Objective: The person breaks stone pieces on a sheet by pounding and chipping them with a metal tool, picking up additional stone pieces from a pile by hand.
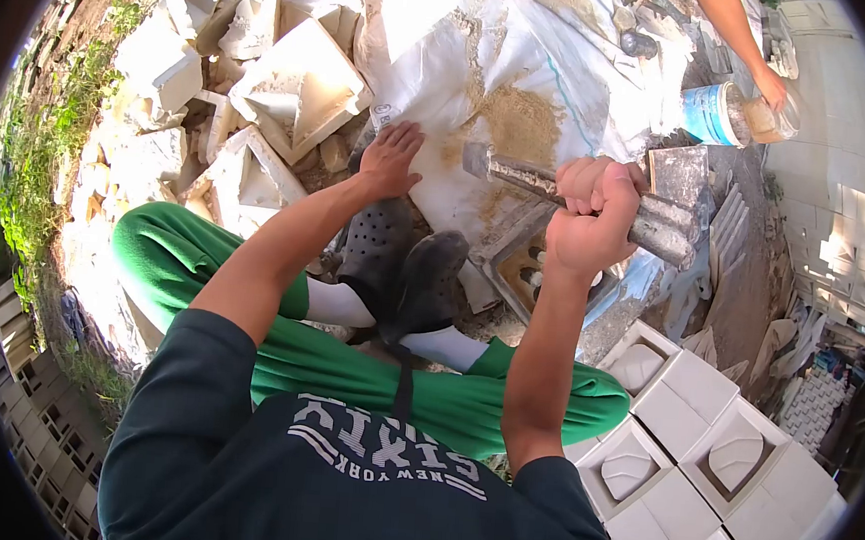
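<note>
A grey bar-like tool (524, 176) is gripped in the closed right hand (597, 206), with the fingers wrapped around its middle; its long axis is slanted from the far left, where a blunt end is pointed toward the left hand (390, 159), to the near right, where a thicker, rod-like part is extended beyond the fist. The left hand is held open and palm down, apart from the tool and to the left of its tip; whether the sheet beneath is touched cannot be told. The tool is thus placed to the right of the left hand, and is held by the right hand alone; a dirty square frame (496, 265) with round openings is seen on the near side of the tool, nearer the right hand; sandy powder (523, 121) is spread on white sheeting (418, 43) at the far side; farther right, a blue-banded bucket (704, 115) is seen beside another person's hand (771, 90).
</note>
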Demonstrator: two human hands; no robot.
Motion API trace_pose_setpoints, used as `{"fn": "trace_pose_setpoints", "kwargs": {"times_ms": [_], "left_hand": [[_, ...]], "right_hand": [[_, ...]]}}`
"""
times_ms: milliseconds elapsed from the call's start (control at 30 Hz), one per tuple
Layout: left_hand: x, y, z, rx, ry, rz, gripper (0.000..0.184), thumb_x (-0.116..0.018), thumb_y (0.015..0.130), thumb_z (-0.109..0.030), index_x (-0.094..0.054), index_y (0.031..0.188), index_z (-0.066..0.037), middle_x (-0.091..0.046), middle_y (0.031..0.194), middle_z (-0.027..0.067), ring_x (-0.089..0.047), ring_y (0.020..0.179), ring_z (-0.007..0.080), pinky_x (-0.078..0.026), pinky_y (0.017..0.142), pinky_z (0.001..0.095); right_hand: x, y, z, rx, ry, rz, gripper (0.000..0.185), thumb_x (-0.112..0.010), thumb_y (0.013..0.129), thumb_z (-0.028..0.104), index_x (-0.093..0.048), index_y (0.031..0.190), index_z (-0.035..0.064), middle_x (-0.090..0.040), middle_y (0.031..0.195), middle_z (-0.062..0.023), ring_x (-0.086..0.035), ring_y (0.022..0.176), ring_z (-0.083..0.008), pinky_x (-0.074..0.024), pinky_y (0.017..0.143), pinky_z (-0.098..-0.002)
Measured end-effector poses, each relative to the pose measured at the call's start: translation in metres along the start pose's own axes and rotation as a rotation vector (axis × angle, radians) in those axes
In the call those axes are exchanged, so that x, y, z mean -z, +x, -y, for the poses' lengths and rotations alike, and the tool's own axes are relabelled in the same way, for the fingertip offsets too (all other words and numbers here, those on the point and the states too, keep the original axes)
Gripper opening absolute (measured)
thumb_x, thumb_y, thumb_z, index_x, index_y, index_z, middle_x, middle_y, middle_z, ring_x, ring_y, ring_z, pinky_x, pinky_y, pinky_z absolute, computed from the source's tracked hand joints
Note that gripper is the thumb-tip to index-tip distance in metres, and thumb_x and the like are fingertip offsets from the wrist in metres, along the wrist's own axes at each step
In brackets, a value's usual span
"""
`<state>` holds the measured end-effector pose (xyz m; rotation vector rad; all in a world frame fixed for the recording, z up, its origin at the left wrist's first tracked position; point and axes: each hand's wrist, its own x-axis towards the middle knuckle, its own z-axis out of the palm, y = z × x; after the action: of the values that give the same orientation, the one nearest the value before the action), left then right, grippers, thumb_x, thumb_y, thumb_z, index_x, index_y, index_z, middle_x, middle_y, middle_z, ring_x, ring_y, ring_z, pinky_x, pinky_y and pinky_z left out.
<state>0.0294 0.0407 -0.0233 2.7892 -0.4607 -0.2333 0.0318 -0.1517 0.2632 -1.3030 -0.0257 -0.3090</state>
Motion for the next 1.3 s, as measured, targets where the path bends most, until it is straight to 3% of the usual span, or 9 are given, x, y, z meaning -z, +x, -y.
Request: {"fn": "trace_pose_setpoints", "kwargs": {"times_ms": [167,267,433,533,767,800,1033,1133,1300], "left_hand": [[-0.003,-0.001,0.001,0.018,-0.024,-0.01,0.076,-0.063,0.079,-0.041,-0.036,0.141,-0.005,-0.03,0.151,0.0119,-0.021,0.142,0.025,-0.014,0.117,0.0401],[0.0,0.003,0.0,0.02,0.006,-0.016,0.077,-0.063,0.079,-0.042,-0.036,0.141,-0.005,-0.029,0.151,0.0115,-0.02,0.143,0.0241,-0.014,0.117,0.04],[-0.003,-0.002,-0.005,0.059,-0.005,0.01,0.079,-0.063,0.079,-0.042,-0.035,0.142,-0.004,-0.028,0.152,0.0107,-0.018,0.143,0.0229,-0.013,0.117,0.0397],[-0.005,-0.005,-0.006,0.054,0.017,0.001,0.08,-0.063,0.079,-0.042,-0.034,0.142,-0.003,-0.028,0.152,0.0104,-0.017,0.143,0.0225,-0.013,0.117,0.0396],[-0.001,0.002,-0.005,0.058,-0.015,-0.026,0.078,-0.064,0.079,-0.04,-0.035,0.141,-0.003,-0.029,0.152,0.0101,-0.018,0.143,0.022,-0.013,0.117,0.0395],[-0.006,-0.004,-0.008,0.067,-0.007,-0.016,0.078,-0.064,0.078,-0.04,-0.036,0.141,-0.003,-0.029,0.152,0.0099,-0.018,0.143,0.022,-0.014,0.117,0.0395],[-0.007,-0.005,-0.008,0.057,-0.019,-0.084,0.078,-0.065,0.077,-0.038,-0.036,0.141,-0.003,-0.031,0.15,0.0096,-0.021,0.143,0.0219,-0.016,0.116,0.0408],[-0.007,-0.011,-0.011,0.047,-0.016,-0.058,0.078,-0.066,0.077,-0.038,-0.036,0.141,-0.003,-0.031,0.151,0.0095,-0.021,0.143,0.0214,-0.015,0.117,0.0412],[-0.008,-0.006,-0.008,0.061,-0.013,-0.064,0.078,-0.064,0.078,-0.04,-0.036,0.141,-0.003,-0.03,0.151,0.0094,-0.02,0.143,0.0209,-0.015,0.117,0.0409]], "right_hand": [[-0.026,0.017,-0.083,-0.099,-0.09,-0.16,0.028,-0.052,0.083,0.006,-0.035,0.061,0.0101,-0.036,0.051,0.0023,-0.032,0.044,-0.0088,-0.0282,0.046,-0.0272],[-0.022,0.029,-0.129,-0.102,-0.1,-0.037,0.027,-0.053,0.083,0.004,-0.037,0.062,0.0089,-0.039,0.052,0.0011,-0.035,0.044,-0.0084,-0.0284,0.044,-0.0271],[-0.045,0.043,-0.084,-0.158,-0.043,-0.028,0.028,-0.053,0.083,0.005,-0.036,0.06,0.0097,-0.037,0.05,0.0011,-0.031,0.043,-0.0089,-0.0288,0.044,-0.0276],[-0.044,0.049,-0.05,-0.147,0.023,0.007,0.011,-0.057,0.081,0.005,-0.049,0.075,0.0047,-0.045,0.059,0.0027,-0.039,0.048,-0.0055,-0.0296,0.043,-0.0235],[-0.003,0.039,-0.144,-0.08,-0.03,0.061,0.011,-0.056,0.083,0.004,-0.049,0.075,0.005,-0.049,0.06,0.0032,-0.043,0.049,-0.0051,-0.0321,0.044,-0.0241],[-0.019,0.038,-0.12,-0.154,-0.067,0.015,0.029,-0.051,0.084,0.001,-0.036,0.06,0.008,-0.037,0.051,0.0009,-0.034,0.045,-0.0084,-0.0304,0.046,-0.0274],[-0.031,0.036,-0.053,-0.141,-0.026,-0.024,0.026,-0.052,0.084,0.002,-0.04,0.061,0.0071,-0.038,0.053,0.0018,-0.034,0.046,-0.008,-0.0293,0.046,-0.0268],[-0.015,0.026,-0.122,-0.069,-0.152,-0.098,0.025,-0.053,0.084,0.003,-0.04,0.063,0.0076,-0.039,0.054,0.0032,-0.034,0.047,-0.0067,-0.0277,0.045,-0.0261],[-0.021,0.033,-0.118,-0.082,-0.1,-0.114,0.025,-0.053,0.084,0.003,-0.04,0.064,0.0083,-0.039,0.055,0.0035,-0.034,0.046,-0.006,-0.0265,0.043,-0.0265]]}}
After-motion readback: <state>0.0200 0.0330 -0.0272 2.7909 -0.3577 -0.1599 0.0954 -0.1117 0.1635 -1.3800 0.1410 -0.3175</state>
